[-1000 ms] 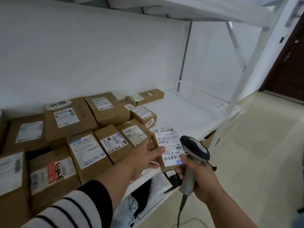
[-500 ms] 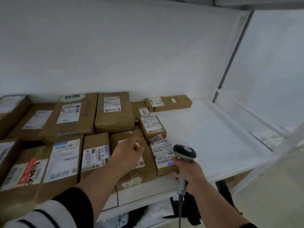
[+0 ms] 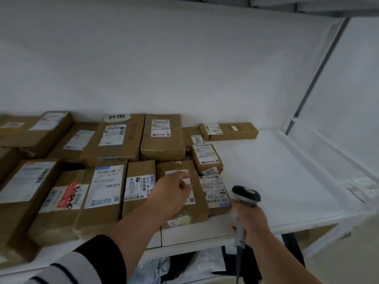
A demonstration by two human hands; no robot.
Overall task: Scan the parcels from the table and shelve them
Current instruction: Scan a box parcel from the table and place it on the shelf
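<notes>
A small brown parcel [image 3: 215,191] with a white barcode label lies flat on the white shelf [image 3: 276,181], at the right end of the front row of boxes. My left hand [image 3: 171,192] hovers just left of it, over a larger brown box [image 3: 180,203], fingers loosely curled and holding nothing. My right hand [image 3: 253,224] grips the handle of a grey barcode scanner [image 3: 246,194], whose head sits just right of the small parcel near the shelf's front edge.
Several brown labelled parcels fill the left and middle of the shelf in two rows, including a long flat box [image 3: 229,131] at the back. A white wall stands behind. Grey and black bags [image 3: 184,265] lie on the level below. A metal upright [image 3: 320,64] stands at right.
My left hand set the small parcel down on the shelf and let go of it. The view swung left and closer to the shelf. The scanner stayed in my right hand.
</notes>
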